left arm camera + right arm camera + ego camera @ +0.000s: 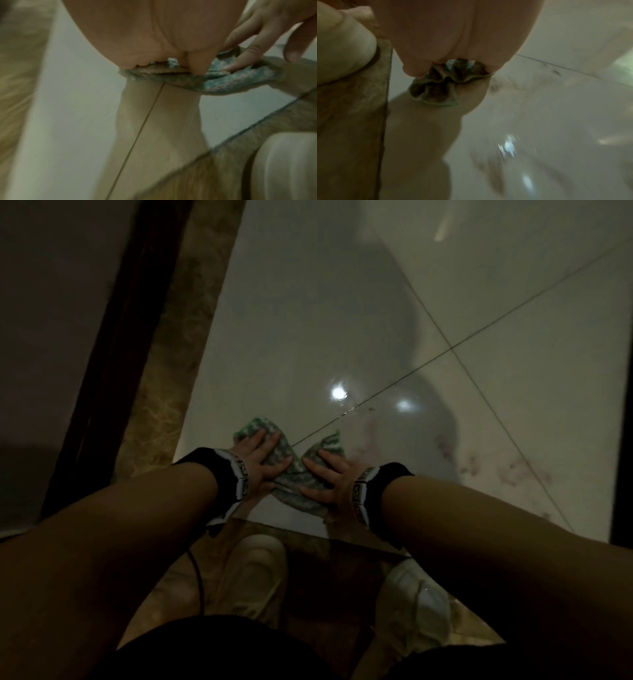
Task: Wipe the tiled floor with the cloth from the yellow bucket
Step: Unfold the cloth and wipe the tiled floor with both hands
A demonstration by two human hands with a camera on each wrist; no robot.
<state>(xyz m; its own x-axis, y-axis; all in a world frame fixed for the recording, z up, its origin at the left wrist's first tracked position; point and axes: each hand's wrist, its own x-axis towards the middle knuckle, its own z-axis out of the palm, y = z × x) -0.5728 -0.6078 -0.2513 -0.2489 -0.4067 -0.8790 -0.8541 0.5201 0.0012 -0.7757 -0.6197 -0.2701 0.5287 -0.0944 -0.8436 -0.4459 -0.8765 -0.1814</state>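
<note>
We look down at a glossy pale tiled floor (pixel 308 320) crossed by thin dark grout lines. A crumpled green-and-white patterned cloth (pixel 291 470) lies on it, just in front of a brown marbled stone strip (pixel 164 392) that borders the tiles.

Both hands press down on the cloth. The left hand (pixel 265 460) lies flat on its left part, fingers spread and fairly straight. The right hand (pixel 325 481) lies flat on its right part, fingers (pixel 317 470) likewise spread. The two hands sit just beside each other over the middle of the cloth. In the left wrist view the cloth (pixel 214 79) is bunched beneath the palm; in the right wrist view its folds (pixel 440 86) stick out under the heel of the hand.

Each wrist carries a black band with white markings (pixel 236 481). Two white sneakers (pixel 253 573) stand on the brown strip nearest us. Faint reddish smudges (pixel 496 467) mark the tiles to the right of the cloth. Two bright light spots (pixel 338 392) reflect on the floor beyond the cloth.
</note>
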